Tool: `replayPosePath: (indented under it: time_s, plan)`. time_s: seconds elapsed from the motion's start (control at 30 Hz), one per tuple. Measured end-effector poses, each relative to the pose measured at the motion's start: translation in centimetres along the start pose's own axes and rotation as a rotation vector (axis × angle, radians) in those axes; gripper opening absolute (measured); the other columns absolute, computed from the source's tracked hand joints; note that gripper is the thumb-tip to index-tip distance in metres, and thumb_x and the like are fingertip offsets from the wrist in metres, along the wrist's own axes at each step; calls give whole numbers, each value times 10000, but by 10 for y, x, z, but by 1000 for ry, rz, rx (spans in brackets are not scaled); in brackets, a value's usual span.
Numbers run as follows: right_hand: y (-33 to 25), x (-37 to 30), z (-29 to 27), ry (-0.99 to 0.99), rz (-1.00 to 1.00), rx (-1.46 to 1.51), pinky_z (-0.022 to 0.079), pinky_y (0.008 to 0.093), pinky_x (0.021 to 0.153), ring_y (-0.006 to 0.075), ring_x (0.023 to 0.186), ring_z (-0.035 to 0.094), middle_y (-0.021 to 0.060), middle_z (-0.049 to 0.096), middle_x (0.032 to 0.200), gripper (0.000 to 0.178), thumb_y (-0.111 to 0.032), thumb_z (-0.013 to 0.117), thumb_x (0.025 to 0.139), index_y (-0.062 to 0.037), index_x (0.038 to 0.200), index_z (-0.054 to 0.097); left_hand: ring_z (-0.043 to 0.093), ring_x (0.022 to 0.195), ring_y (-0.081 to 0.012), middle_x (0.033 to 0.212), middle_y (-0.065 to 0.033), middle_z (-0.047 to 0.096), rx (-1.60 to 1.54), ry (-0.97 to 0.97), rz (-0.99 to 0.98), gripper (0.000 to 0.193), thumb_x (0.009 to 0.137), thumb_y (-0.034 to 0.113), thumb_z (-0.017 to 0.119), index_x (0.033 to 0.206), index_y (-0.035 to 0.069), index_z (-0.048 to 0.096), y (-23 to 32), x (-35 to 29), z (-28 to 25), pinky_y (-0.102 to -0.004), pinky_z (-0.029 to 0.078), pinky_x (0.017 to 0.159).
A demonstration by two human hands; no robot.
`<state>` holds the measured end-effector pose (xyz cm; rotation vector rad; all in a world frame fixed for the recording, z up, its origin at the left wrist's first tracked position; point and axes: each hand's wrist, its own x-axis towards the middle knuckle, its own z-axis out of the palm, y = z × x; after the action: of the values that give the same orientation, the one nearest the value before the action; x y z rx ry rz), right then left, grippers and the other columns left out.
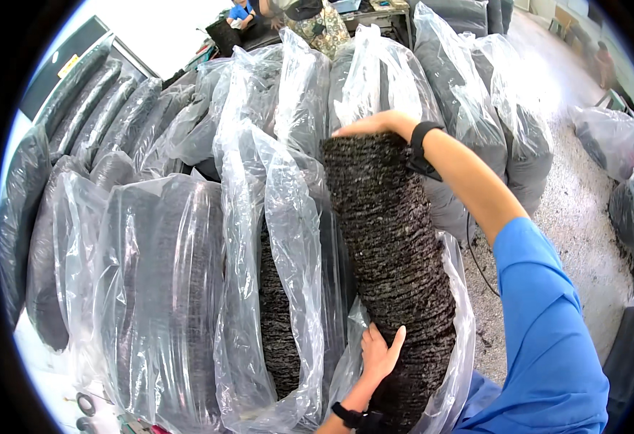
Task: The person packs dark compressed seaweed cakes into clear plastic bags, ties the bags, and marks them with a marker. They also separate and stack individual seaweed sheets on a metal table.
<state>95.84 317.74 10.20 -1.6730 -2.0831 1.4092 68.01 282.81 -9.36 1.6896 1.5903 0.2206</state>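
A long stack of dark, rough-edged sheets, resembling dried seaweed, stands tilted in front of me, its far end leaning left. Over that far end my right hand is curved and holds it, its fingertips partly hidden. My left hand rests against the stack's near left side, fingers spread and thumb apart. A clear plastic bag surrounds the lower part of the stack. Just to the left, another open clear bag contains a similar dark stack. Black bands circle both my wrists.
Filled clear bags stand packed on the left, with more bagged stacks beyond my right hand. Speckled floor and further bags lie at right. A thin black cable hangs nearby. People work at a far table.
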Motion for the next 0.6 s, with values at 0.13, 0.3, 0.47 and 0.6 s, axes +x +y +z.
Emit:
replayPosePath:
  time_s: [0.13, 0.3, 0.47, 0.6]
  plan:
    - [12, 9, 14, -49, 3, 5, 258, 358, 1062, 237, 1279, 385, 96, 422, 1396, 697, -632, 272, 899, -142, 1378, 402, 392, 1241, -379, 1306, -299, 403, -129, -427, 49, 823, 866, 522, 525, 1341, -106, 285, -35, 6, -48, -407, 322, 1038]
    - [31, 20, -10, -96, 8, 16, 262, 353, 1059, 235, 1275, 393, 94, 433, 1390, 690, -625, 271, 904, -140, 1374, 412, 556, 1119, -296, 1218, -200, 556, 65, -981, 18, 634, 912, 409, 526, 1388, 41, 328, 91, -9, -236, -383, 458, 937]
    - [55, 30, -22, -99, -15, 36, 290, 349, 1034, 234, 1238, 425, 106, 464, 1347, 664, -601, 320, 884, -129, 1335, 445, 600, 1048, -231, 1140, -139, 611, 876, -232, 246, 391, 863, 272, 589, 1187, 55, 561, 140, 149, -356, -328, 487, 876]
    - [66, 45, -16, -89, -70, 35, 316, 346, 1009, 234, 1203, 455, 117, 494, 1305, 641, -578, 369, 864, -118, 1298, 475, 601, 1020, -263, 1062, -157, 629, 353, 258, 656, 385, 887, 330, 547, 1133, 37, 590, 204, 298, -277, -321, 456, 885]
